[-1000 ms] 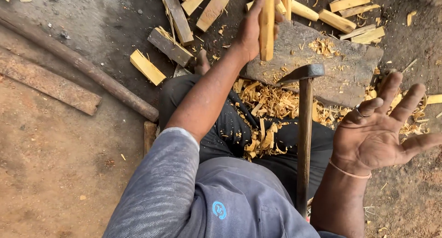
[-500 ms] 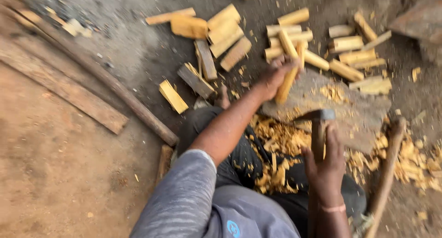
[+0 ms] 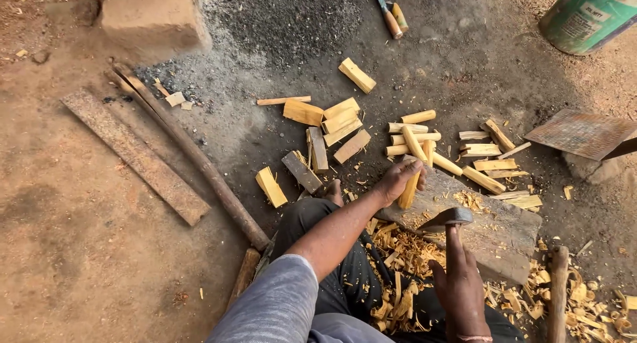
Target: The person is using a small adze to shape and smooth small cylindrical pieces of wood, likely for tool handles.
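My left hand (image 3: pixel 397 179) grips a yellow wood stick (image 3: pixel 417 167) that stands tilted on a flat grey chopping block (image 3: pixel 497 227). My right hand (image 3: pixel 459 290) is closed around the wooden handle of an axe (image 3: pixel 449 219), whose dark metal head rests on the block just right of the stick. Pale wood shavings (image 3: pixel 405 250) lie heaped over my lap and against the block's near side.
Several cut yellow wood pieces (image 3: pixel 345 124) are scattered on the dark ground beyond the block. A long pole (image 3: pixel 199 164) and a plank (image 3: pixel 136 156) lie at left. A green barrel (image 3: pixel 587 14) stands top right, a rusty metal sheet (image 3: pixel 580 132) at right, another tool (image 3: pixel 388 11) at top.
My right hand, open and empty a second ago, has taken hold of the axe handle. The view has pulled back; the stick has tilted in my left hand.
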